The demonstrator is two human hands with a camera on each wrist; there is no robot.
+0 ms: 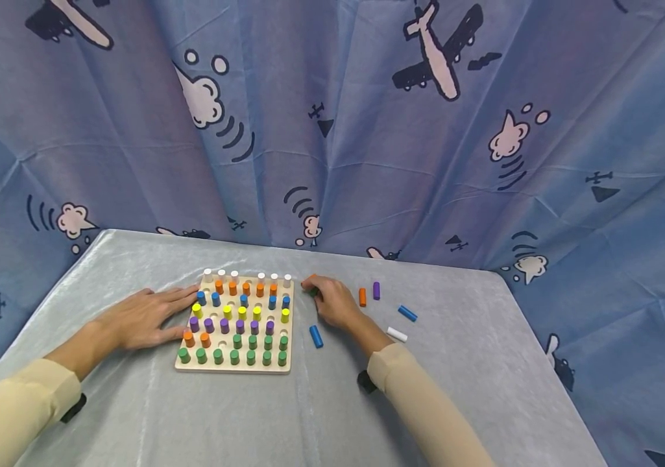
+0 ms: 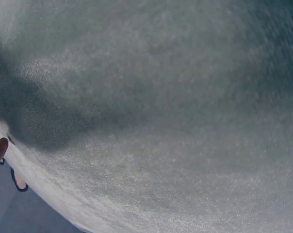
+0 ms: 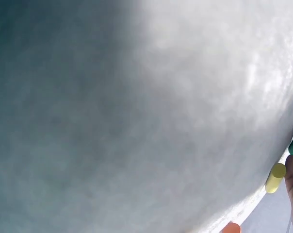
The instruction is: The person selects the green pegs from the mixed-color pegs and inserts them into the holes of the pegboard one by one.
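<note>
A wooden pegboard (image 1: 233,368) with rows of coloured pegs lies on the table. Along its left edge my left hand (image 1: 144,318) is spread flat, its fingertips and thumb touching the board. To the right of the board, my right hand (image 1: 335,301) is lowered to the cloth, with a green peg (image 3: 292,148) between thumb and fingertip. An orange peg (image 1: 311,277) shows just past those fingers. Close to the thumb is a yellow peg (image 3: 275,178), which the hand hides in the head view.
A blue peg (image 1: 316,336) lies between board and right forearm. Farther right are loose orange (image 1: 362,297), purple (image 1: 376,290), blue (image 1: 407,313) and white (image 1: 397,335) pegs. A blue patterned curtain (image 1: 332,130) hangs behind the grey-white table (image 1: 221,421).
</note>
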